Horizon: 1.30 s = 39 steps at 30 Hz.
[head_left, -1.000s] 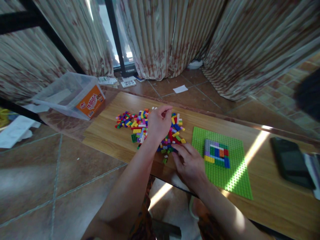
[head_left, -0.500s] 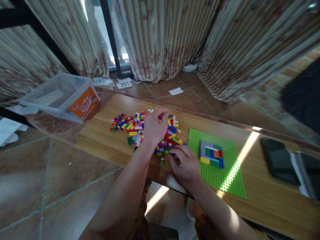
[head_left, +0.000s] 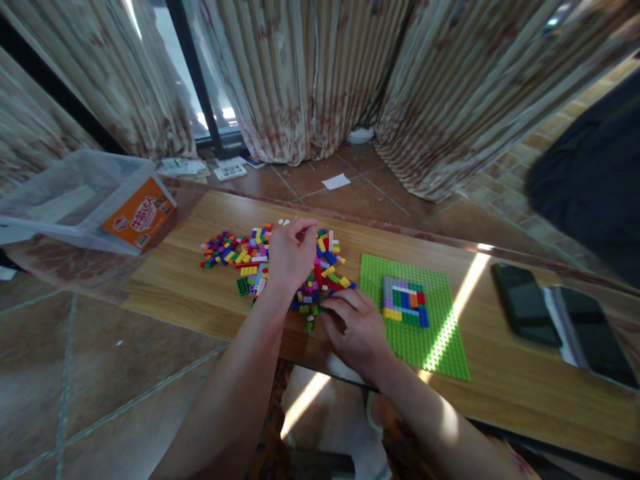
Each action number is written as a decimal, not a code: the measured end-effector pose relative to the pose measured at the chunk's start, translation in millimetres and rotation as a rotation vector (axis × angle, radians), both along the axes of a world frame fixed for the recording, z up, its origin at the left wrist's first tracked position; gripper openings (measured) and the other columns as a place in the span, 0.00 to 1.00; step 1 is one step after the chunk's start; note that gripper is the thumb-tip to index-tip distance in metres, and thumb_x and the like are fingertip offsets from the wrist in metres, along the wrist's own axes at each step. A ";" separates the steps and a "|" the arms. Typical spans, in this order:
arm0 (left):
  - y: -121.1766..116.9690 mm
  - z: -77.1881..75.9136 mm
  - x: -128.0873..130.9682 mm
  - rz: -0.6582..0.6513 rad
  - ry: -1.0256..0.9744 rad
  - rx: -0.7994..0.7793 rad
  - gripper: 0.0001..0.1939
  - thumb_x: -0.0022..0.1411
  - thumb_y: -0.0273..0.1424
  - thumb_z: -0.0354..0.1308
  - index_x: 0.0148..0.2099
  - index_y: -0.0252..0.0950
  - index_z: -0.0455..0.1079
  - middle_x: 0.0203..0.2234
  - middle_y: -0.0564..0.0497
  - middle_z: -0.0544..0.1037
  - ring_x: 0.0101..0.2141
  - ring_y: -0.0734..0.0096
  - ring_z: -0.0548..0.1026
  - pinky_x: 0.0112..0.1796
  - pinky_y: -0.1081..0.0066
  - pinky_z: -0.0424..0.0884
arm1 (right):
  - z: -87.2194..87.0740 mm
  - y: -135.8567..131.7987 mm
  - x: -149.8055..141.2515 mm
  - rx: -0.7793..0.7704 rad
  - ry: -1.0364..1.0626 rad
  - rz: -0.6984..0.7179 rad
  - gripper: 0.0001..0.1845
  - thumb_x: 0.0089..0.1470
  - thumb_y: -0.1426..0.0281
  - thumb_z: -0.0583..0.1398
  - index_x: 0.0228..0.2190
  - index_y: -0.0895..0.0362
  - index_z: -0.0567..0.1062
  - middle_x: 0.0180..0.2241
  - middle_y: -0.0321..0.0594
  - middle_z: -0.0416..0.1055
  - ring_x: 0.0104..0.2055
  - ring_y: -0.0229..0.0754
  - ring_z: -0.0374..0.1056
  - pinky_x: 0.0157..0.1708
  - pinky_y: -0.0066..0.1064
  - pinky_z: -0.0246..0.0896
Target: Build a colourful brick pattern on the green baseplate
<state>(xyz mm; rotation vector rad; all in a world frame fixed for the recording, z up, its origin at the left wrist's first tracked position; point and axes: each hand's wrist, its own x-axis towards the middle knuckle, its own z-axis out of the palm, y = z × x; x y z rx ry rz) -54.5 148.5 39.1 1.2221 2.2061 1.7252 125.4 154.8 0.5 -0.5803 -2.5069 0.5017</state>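
Observation:
A spread-out heap of small coloured building bricks (head_left: pixel 225 250) lies on the wooden table. Over the middle of it is my left hand (head_left: pixel 293 257), with thumb and forefinger pinched together; whatever is between them cannot be made out. My right hand (head_left: pixel 355 327) rests low at the heap's near right edge, fingers curled and fingertips close together beside small green bricks (head_left: pixel 310 319). Any brick in that grip is hidden. To the right of this hand lies a green baseplate (head_left: pixel 425 273). On it sits a squarish block of joined bricks (head_left: pixel 405 303) in grey, yellow, blue, green and red.
A clear plastic bin (head_left: pixel 90 207) with an orange label stands beyond the table's left end. Dark phone-like devices (head_left: pixel 525 303) lie on the wooden table (head_left: pixel 170 267) at right. A person's dark clothing (head_left: pixel 590 173) shows at far right. Curtains (head_left: pixel 310 80) hang behind.
The whole view has swung a little, so the table and its contents appear farther left. Both hands keep nearly the same places at the brick heap.

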 end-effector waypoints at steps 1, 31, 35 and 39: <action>-0.3 -0.6 -0.5 0.003 -0.001 -0.002 0.10 0.61 0.28 0.54 0.38 0.35 0.76 0.33 0.49 0.82 0.34 0.70 0.78 0.39 0.70 0.74 | 1.7 3.0 1.6 -0.001 0.020 -0.006 0.07 0.55 0.72 0.59 0.34 0.54 0.78 0.36 0.42 0.74 0.39 0.45 0.67 0.41 0.37 0.63; -8.4 7.5 -1.9 -0.068 0.100 -0.345 0.12 0.61 0.24 0.53 0.42 0.34 0.77 0.37 0.47 0.82 0.40 0.65 0.78 0.46 0.66 0.72 | 0.3 45.7 7.7 0.003 -0.139 -0.056 0.11 0.61 0.69 0.55 0.40 0.54 0.77 0.40 0.43 0.74 0.43 0.46 0.67 0.44 0.39 0.61; -6.9 3.3 0.3 -0.133 0.172 -0.371 0.15 0.60 0.22 0.51 0.46 0.34 0.76 0.42 0.46 0.80 0.43 0.65 0.77 0.48 0.66 0.71 | -1.5 52.6 10.7 -0.009 -0.085 -0.092 0.11 0.61 0.69 0.55 0.39 0.55 0.77 0.40 0.43 0.75 0.43 0.46 0.67 0.44 0.39 0.61; -3.9 -1.9 2.0 -0.153 0.306 -0.400 0.19 0.57 0.18 0.50 0.48 0.33 0.75 0.44 0.45 0.79 0.46 0.64 0.74 0.53 0.64 0.68 | -0.6 56.1 14.1 -0.013 -0.058 -0.117 0.11 0.61 0.69 0.55 0.38 0.56 0.78 0.39 0.44 0.75 0.42 0.46 0.68 0.43 0.38 0.61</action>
